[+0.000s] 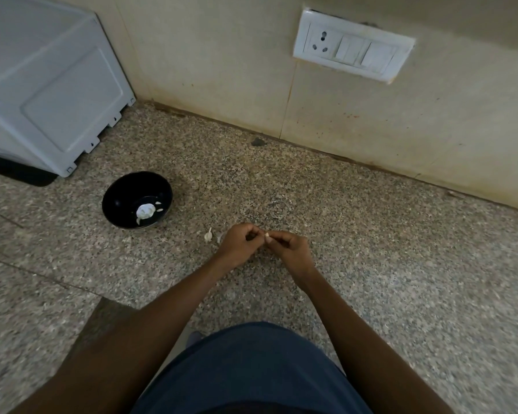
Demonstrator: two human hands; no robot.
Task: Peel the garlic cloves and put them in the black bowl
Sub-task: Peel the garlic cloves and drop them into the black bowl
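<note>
No legible writing. Left hand (239, 245) and right hand (290, 249) are both curling fingers, pinching one garlic clove (266, 234) between them, beside the black bowl (123, 201).

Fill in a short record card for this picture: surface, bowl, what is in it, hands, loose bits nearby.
surface: speckled stone counter
bowl: black bowl, left of the hands
bowl contents: white garlic pieces
hands: left hand and right hand together pinch a garlic clove
loose bits: small garlic piece on the counter beside the left hand
</note>
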